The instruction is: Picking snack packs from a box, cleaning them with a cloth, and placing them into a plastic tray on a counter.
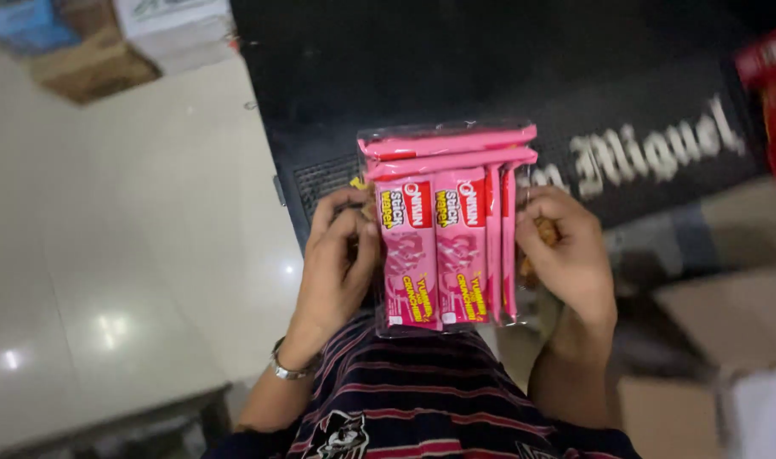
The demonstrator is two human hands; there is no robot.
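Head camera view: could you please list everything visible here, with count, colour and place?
Clear plastic multipack of pink snack-stick packets: one, pink with red and yellow print, centre, held between both hands.
Black mat with pale lettering: one, black, upper right, beneath the pack.
Brown cardboard boxes: at least two, tan, lower right.
Red packaging: one, red, right edge, partly cut off.
Pale glossy floor: one, off-white, left side.
Blurred boxes: several, brown, white and blue, top left.
Striped shirt: one, dark with red stripes, bottom centre.
Silver wristband: one, on the left wrist.
Left hand: grips the pack's left edge.
Right hand: grips the pack's right edge.
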